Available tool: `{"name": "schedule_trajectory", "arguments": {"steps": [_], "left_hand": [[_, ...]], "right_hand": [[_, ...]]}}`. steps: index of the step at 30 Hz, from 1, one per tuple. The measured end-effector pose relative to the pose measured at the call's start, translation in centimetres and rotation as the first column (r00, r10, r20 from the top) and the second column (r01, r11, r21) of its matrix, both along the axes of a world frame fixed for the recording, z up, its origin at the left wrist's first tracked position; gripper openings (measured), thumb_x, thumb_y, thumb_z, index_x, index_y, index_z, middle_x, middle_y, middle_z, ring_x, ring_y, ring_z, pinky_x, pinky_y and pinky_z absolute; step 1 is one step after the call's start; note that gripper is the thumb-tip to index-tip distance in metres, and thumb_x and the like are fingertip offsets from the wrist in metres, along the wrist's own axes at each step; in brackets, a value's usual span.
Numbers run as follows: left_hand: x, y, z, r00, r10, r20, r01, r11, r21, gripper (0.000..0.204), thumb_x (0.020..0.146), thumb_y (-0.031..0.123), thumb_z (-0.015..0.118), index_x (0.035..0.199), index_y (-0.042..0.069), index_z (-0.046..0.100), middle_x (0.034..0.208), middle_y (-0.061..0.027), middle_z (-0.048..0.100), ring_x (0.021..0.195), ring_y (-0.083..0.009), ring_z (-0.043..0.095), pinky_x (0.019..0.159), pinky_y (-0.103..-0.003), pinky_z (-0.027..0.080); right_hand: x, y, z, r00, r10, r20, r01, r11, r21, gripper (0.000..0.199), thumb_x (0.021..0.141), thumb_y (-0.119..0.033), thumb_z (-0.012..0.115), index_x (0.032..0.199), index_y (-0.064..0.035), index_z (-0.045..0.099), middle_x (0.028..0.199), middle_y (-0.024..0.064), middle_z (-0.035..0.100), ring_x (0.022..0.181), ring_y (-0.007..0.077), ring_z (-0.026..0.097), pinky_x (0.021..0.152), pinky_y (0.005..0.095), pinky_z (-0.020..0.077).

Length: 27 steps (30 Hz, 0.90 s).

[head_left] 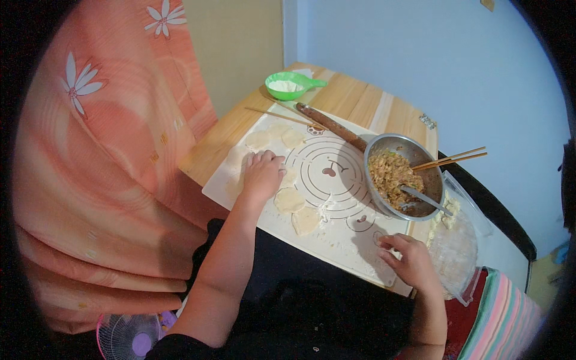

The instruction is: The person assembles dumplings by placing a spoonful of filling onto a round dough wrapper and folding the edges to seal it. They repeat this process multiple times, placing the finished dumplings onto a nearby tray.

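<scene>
The left hand's (263,177) fingers were curled loosely downward left of centre, close together over the dough rounds (306,221); whether they had hold of one could not be told, the back of the hand hiding the tips. The right hand (415,264), at lower right, was half curled over the mat's (345,249) corner, thumb apart from the fingers, with nothing plain in its grasp.

The step in hand seemed to be handling the rounds, which lay around the left hand, left of centre. The next move looked to call for a light grip at one edge, since the lowest two touched and could drag or stretch together.

The orange curtain (120,162) filled the left of the frame, beside the table (354,99). The steel bowl (433,192), right of centre and holding filling (389,174), blocked that side. From it the rolling pin (331,125) slanted to upper centre. The green scoop (294,96) of flour stood top centre. Loose chopsticks (282,118) lay along the upper mat; another pair (453,159) and a spoon (423,199) jutted rightward from the bowl, where a sleeve might catch.
</scene>
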<state>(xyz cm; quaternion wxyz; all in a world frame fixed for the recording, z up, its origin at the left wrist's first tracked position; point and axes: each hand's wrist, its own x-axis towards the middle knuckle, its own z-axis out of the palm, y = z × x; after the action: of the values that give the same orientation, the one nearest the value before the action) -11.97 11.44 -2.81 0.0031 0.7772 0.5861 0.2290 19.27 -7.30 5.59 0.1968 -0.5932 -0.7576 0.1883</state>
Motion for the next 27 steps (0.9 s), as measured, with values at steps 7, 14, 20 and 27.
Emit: {"name": "schedule_trajectory", "arguments": {"steps": [7, 14, 20, 27], "left_hand": [[0.6, 0.1, 1.4, 1.0, 0.009, 0.028, -0.003, 0.982, -0.19, 0.02, 0.08, 0.018, 0.063, 0.098, 0.011, 0.063, 0.102, -0.0085, 0.058, 0.106, -0.027, 0.049, 0.101, -0.043, 0.027], [5.0, -4.3, 4.3, 0.785, -0.236, 0.572, 0.297, 0.955, -0.014, 0.017, 0.08, 0.01, 0.061, 0.097, 0.009, 0.06, 0.095, -0.0098, 0.062, 0.093, -0.0284, 0.058, 0.082, -0.038, 0.045], [8.1, -8.8, 4.6, 0.675, -0.622, 0.397, 0.639, 0.762, 0.106, 0.02, 0.074, 0.004, 0.061, 0.093, 0.007, 0.058, 0.101, -0.0074, 0.061, 0.1, -0.0292, 0.056, 0.095, -0.037, 0.041], [9.8, -10.8, 4.0, 0.421, -0.456, 0.784, 0.682, 0.729, 0.057, 0.034, 0.082, 0.005, 0.058, 0.116, 0.007, 0.054, 0.121, -0.009, 0.054, 0.113, -0.0236, 0.05, 0.104, -0.037, 0.032]], "right_hand": [[-4.3, 2.9, -1.8, 0.982, 0.106, -0.154, -0.098, 0.993, 0.062, 0.023, 0.079, -0.015, 0.067, 0.099, -0.0043, 0.064, 0.094, 0.0127, 0.063, 0.08, 0.0287, 0.063, 0.068, 0.0338, 0.0511], [-6.7, 3.6, -3.4, 0.314, -0.358, -0.88, -0.248, 0.863, -0.439, 0.046, 0.096, -0.035, 0.045, 0.123, 0.0032, 0.045, 0.113, 0.0168, 0.059, 0.105, 0.0264, 0.057, 0.09, 0.0329, 0.0474], [-5.0, 4.5, -5.1, -0.173, -0.567, -0.805, -0.442, 0.775, -0.451, 0.047, 0.096, -0.036, 0.043, 0.121, 0.0043, 0.044, 0.108, 0.0169, 0.06, 0.102, 0.0218, 0.059, 0.089, 0.0303, 0.0492], [-4.1, 3.7, -5.2, 0.045, -0.429, -0.902, 0.042, 0.903, -0.428, 0.023, 0.093, -0.016, 0.054, 0.11, -0.0009, 0.058, 0.095, 0.0042, 0.063, 0.081, 0.0107, 0.058, 0.073, 0.0237, 0.0473]]}}
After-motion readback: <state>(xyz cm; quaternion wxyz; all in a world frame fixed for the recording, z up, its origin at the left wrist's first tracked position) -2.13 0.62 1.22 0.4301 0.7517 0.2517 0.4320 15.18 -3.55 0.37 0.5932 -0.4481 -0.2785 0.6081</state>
